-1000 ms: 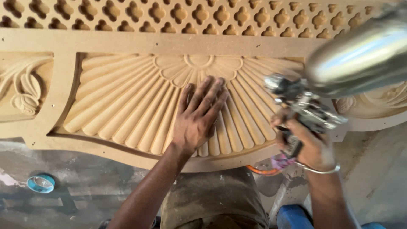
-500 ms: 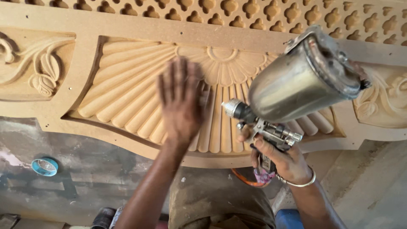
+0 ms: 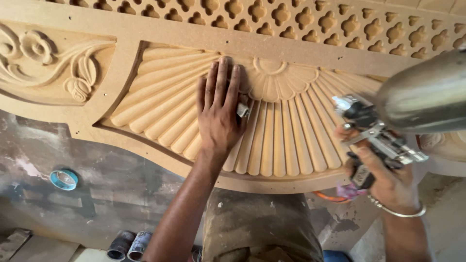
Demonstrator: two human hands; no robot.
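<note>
A large carved wooden panel (image 3: 145,53) fills the upper view, with a fluted fan relief (image 3: 291,140), a lattice band along the top and a flower carving at the left. My left hand (image 3: 218,114) lies flat on the fan's ribs, fingers together and pointing up, with a small grey scrap (image 3: 242,110) pinned under the thumb side. My right hand (image 3: 383,177) grips the handle of a metal spray gun (image 3: 374,128), whose shiny cup (image 3: 427,92) rises at the right edge. A bangle circles that wrist.
A blue tape roll (image 3: 63,179) lies on the stained floor at the left. Two small cans (image 3: 130,245) stand near the bottom edge. An orange hose (image 3: 330,196) hangs under the spray gun. My dusty trousers (image 3: 262,228) show below the panel.
My left hand has slid up and left across the fan ribs. The spray gun has swung away to the right, its cup now at the frame's edge.
</note>
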